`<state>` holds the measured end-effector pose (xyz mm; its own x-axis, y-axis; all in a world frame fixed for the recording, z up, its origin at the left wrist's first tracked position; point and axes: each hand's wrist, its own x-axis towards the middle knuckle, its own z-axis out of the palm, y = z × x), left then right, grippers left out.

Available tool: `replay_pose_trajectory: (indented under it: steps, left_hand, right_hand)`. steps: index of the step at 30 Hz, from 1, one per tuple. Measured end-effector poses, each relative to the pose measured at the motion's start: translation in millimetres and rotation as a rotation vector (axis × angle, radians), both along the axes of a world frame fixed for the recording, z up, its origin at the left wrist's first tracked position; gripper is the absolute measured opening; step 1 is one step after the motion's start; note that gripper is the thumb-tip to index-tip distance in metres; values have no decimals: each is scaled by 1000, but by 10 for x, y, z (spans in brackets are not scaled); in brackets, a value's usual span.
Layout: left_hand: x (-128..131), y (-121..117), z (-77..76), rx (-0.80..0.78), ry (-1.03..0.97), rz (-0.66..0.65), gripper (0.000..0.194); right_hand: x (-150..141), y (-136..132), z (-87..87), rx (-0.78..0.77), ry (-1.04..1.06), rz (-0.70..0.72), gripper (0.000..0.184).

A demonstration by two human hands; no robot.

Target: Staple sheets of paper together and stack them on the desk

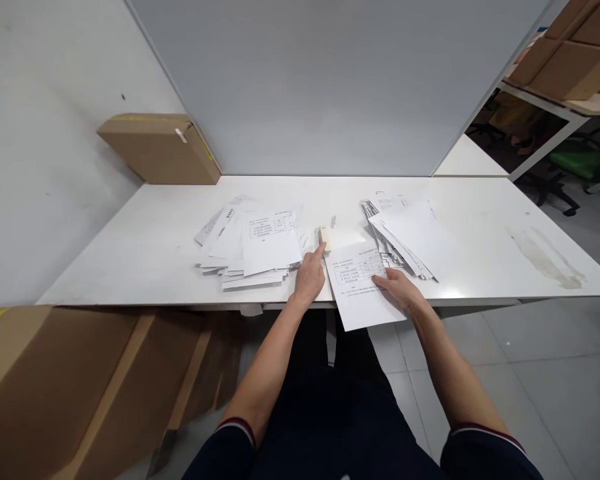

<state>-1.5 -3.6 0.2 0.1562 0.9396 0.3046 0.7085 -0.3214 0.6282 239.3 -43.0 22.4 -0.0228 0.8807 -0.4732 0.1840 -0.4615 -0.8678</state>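
Observation:
A printed sheet (361, 293) lies at the front edge of the white table (145, 247), hanging over it toward me. My right hand (399, 288) rests on the sheet's right side, fingers bent over its edge. My left hand (310, 275) lies at the sheet's left edge, its index finger stretched toward a small pale block (326, 237) just beyond. A messy pile of printed papers (253, 247) sits left of my left hand. A second fanned pile (405, 237) lies right of the sheet, touching it.
A closed cardboard box (160, 148) stands at the table's back left corner against the wall. A grey partition panel (330, 87) rises behind the table. Large cardboard boxes (80, 387) sit on the floor at my left. Shelving with boxes (570, 60) is at the far right.

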Motion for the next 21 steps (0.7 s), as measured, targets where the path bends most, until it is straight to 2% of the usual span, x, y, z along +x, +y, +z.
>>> replay_pose_trajectory:
  steps: [6, 15, 19, 21]
  left_hand:
    - [36, 33, -4, -61, 56, 19, 53]
    - [50, 14, -37, -52, 112, 47, 56]
    - [52, -15, 13, -53, 127, 37, 60]
    - [45, -37, 15, -53, 83, 39, 59]
  right_hand:
    - [-19, -12, 19, 15, 37, -14, 28]
    - [-40, -33, 96, 45, -2, -38, 25]
    - [34, -111, 257, 190, -141, -209, 34]
    - [-6, -118, 369, 294, -96, -283, 38]
